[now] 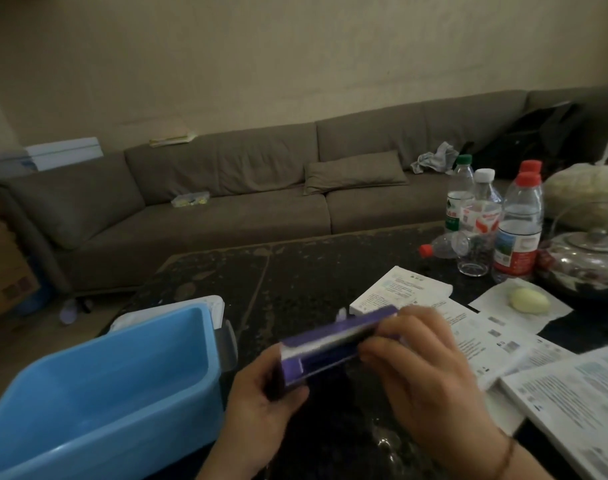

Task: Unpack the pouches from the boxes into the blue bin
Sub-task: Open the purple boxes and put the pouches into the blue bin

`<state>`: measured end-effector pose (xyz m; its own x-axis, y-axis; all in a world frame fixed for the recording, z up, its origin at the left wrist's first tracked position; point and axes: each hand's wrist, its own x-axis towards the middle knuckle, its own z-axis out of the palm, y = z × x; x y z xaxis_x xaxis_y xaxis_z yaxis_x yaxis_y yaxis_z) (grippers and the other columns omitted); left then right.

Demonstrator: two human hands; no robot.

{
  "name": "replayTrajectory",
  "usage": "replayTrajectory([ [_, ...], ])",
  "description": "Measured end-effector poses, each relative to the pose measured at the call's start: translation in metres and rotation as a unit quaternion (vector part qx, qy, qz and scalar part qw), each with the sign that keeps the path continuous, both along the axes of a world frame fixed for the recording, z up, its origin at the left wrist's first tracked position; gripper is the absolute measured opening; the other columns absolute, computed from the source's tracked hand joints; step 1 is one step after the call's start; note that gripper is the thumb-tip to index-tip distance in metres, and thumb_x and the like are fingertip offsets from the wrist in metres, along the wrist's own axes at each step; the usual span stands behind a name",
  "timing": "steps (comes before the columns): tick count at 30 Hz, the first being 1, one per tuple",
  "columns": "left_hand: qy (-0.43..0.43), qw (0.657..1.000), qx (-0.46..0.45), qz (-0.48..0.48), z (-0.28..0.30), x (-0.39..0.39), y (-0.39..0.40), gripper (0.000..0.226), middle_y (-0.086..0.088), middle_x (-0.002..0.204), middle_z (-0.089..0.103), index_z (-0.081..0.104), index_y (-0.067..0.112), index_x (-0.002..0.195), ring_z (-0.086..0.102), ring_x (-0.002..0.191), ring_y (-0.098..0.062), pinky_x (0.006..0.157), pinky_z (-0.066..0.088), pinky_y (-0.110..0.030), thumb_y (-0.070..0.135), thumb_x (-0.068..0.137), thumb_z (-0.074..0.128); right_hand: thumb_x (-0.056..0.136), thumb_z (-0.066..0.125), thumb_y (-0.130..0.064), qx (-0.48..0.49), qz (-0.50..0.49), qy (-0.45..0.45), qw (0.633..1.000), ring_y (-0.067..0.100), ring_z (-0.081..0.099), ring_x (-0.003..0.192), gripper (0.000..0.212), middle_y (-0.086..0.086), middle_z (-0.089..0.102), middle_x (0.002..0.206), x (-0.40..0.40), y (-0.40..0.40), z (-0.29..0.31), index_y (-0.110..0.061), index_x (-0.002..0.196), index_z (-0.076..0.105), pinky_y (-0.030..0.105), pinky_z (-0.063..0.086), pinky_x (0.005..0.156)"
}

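Both of my hands hold a flat purple box (330,344) over the dark table, just right of the blue bin (98,382). My left hand (261,403) grips the box's near left end, where a flap looks open. My right hand (423,362) pinches its far right end from above. The bin stands at the lower left and looks empty inside. A white box (392,292) with printed text lies on the table behind my right hand. No pouch shows.
Printed leaflets (555,386) cover the table's right side. Several water bottles (517,226), a glass teapot (586,265) and a pale oval object on a tissue (529,299) stand at the far right. A grey sofa (226,188) runs behind the table.
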<state>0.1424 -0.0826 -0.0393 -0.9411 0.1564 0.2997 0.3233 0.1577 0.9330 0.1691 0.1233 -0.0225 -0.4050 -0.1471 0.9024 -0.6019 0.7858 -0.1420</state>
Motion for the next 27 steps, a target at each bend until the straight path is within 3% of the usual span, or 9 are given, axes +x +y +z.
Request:
replayTrajectory([
  [2,0.041,0.999,0.006,-0.004,-0.004,0.006,0.003,0.052,0.008,0.112,0.073,0.074,0.04,0.096,0.066,0.109,-0.007,0.092,0.052,-0.024,0.0,0.065,0.083,0.089,0.064,-0.023,0.043,-0.009,-0.04,0.998,0.02,0.057,0.097,0.012,-0.002,0.067,0.1,0.003,-0.008,-0.013,-0.017,0.091,0.074,0.033,0.049,0.082],
  [4,0.065,0.996,0.053,-0.005,-0.004,0.019,0.007,0.044,0.004,0.116,0.07,0.073,0.034,0.097,0.065,0.113,-0.011,0.09,0.049,-0.016,0.021,0.057,0.082,0.087,0.062,-0.029,0.061,-0.027,-0.072,0.995,0.014,0.057,0.1,0.015,-0.008,0.068,0.103,0.008,-0.015,-0.019,-0.025,0.092,0.074,0.03,0.048,0.084],
  [7,0.066,0.991,0.112,0.043,-0.003,0.029,0.015,0.039,0.006,0.106,0.072,0.073,0.037,0.09,0.067,0.101,-0.006,0.081,0.049,-0.009,0.039,0.051,0.075,0.087,0.059,-0.035,0.044,-0.02,-0.102,0.994,0.01,0.055,0.104,0.02,-0.013,0.066,0.108,0.013,-0.017,-0.016,-0.028,0.098,0.074,0.025,0.044,0.089],
  [10,0.059,0.989,0.111,0.08,0.001,0.032,0.019,0.035,0.008,0.091,0.073,0.072,0.039,0.086,0.068,0.086,-0.005,0.07,0.048,-0.006,0.04,0.051,0.075,0.09,0.055,-0.037,0.048,-0.022,-0.111,0.992,0.01,0.055,0.103,0.023,-0.013,0.066,0.106,0.014,-0.017,-0.011,-0.028,0.099,0.074,0.023,0.041,0.091],
  [13,0.044,0.988,0.129,0.071,-0.001,0.035,0.021,0.038,0.004,0.095,0.074,0.073,0.038,0.088,0.068,0.089,-0.007,0.072,0.05,-0.012,0.043,0.051,0.069,0.087,0.052,-0.038,0.078,-0.048,-0.119,0.989,0.01,0.054,0.098,0.023,-0.014,0.064,0.1,0.016,-0.019,-0.007,-0.032,0.093,0.074,0.02,0.041,0.087],
  [17,0.04,0.985,0.129,0.109,-0.013,0.036,0.026,0.045,0.003,0.103,0.073,0.073,0.038,0.096,0.065,0.102,-0.016,0.086,0.045,-0.035,0.053,0.062,0.048,0.079,0.053,-0.038,0.086,-0.056,-0.151,0.983,0.009,0.05,0.093,0.022,-0.017,0.054,0.095,0.017,-0.016,-0.004,-0.037,0.093,0.071,0.021,0.042,0.078],
  [22,0.171,0.966,-0.009,0.193,-0.021,0.039,0.042,0.039,0.014,0.113,0.068,0.067,0.04,0.105,0.061,0.108,-0.002,0.091,0.049,-0.032,0.054,0.095,0.032,0.081,0.047,-0.04,0.099,-0.098,-0.158,0.978,0.011,0.051,0.074,0.026,-0.015,0.056,0.077,0.017,-0.016,-0.001,-0.036,0.084,0.073,0.023,0.044,0.061],
  [24,0.255,0.942,-0.087,0.2,-0.024,0.034,0.038,0.039,0.013,0.119,0.065,0.063,0.037,0.109,0.06,0.115,0.001,0.094,0.05,-0.022,0.049,0.106,0.026,0.08,0.048,-0.039,0.105,-0.108,-0.144,0.978,0.013,0.053,0.068,0.025,-0.015,0.058,0.072,0.017,-0.017,-0.002,-0.035,0.08,0.073,0.026,0.045,0.057],
  [27,0.306,0.918,-0.096,0.232,-0.031,0.032,0.035,0.037,0.003,0.12,0.066,0.063,0.023,0.11,0.06,0.115,-0.008,0.101,0.043,-0.014,0.039,0.108,0.03,0.081,0.052,-0.036,0.111,-0.112,-0.108,0.982,0.015,0.055,0.067,0.021,-0.013,0.061,0.072,0.017,-0.019,-0.006,-0.032,0.079,0.072,0.029,0.046,0.056],
])
